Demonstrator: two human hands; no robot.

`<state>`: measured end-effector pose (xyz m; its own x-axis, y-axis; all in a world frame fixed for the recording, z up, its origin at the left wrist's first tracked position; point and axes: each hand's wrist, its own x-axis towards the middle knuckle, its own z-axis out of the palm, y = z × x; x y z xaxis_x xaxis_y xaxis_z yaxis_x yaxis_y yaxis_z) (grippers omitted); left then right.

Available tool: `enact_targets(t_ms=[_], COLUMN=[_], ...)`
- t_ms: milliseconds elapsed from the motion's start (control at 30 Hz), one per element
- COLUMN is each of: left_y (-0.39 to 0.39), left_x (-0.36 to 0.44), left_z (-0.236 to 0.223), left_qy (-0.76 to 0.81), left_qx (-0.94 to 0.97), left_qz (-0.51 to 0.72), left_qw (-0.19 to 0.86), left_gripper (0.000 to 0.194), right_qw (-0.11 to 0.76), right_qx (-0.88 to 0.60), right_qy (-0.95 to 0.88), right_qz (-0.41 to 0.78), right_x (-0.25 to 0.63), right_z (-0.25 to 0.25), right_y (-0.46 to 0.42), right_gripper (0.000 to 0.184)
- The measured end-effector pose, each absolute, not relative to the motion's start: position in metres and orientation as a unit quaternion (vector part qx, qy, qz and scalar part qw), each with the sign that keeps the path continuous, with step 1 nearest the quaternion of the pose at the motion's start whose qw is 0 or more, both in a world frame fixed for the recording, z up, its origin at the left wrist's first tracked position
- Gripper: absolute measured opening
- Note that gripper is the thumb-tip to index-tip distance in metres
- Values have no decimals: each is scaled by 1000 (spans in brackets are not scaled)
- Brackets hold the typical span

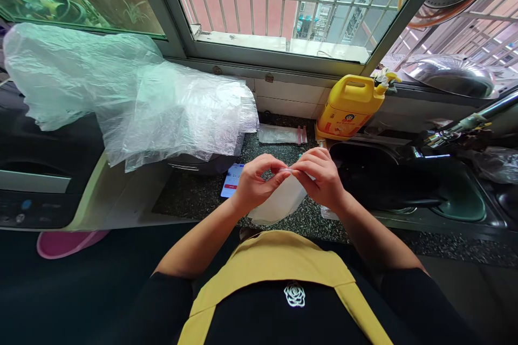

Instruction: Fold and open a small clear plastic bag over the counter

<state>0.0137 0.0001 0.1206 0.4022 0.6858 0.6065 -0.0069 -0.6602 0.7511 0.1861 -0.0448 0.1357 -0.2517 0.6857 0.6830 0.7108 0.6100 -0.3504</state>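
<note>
My left hand [256, 182] and my right hand [319, 175] meet over the speckled stone counter [190, 194]. Both pinch the top edge of a small clear plastic bag [279, 202] that hangs down between them. The fingers of each hand are closed on the bag's rim. A phone [232, 180] with a lit screen lies flat on the counter just left of my left hand.
A big sheet of crumpled clear plastic [133, 91] covers something at the left. Another flat clear bag [281, 133] lies by the wall. A yellow jug [350, 105] stands beside a dark sink [388, 178] with a tap [465, 124]. A pink basin [67, 242] sits lower left.
</note>
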Motion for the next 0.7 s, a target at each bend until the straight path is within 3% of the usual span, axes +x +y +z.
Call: enact_targets(t_ms=[200, 500, 700], left_y=[-1, 1, 2], left_x=[14, 5, 2], left_z=[126, 124, 121], left_qy=[211, 225, 225], left_qx=[750, 691, 650], left_qz=[490, 495, 534], left_qw=[391, 476, 491], left_gripper=[15, 14, 14], right_qw=[429, 362, 405], right_qx=[-440, -477, -479], right_qy=[-788, -801, -776], right_qz=[-14, -10, 70], right_x=[185, 205, 223], right_z=[135, 145, 143], right_y=[-46, -49, -51], right_gripper=[10, 17, 20])
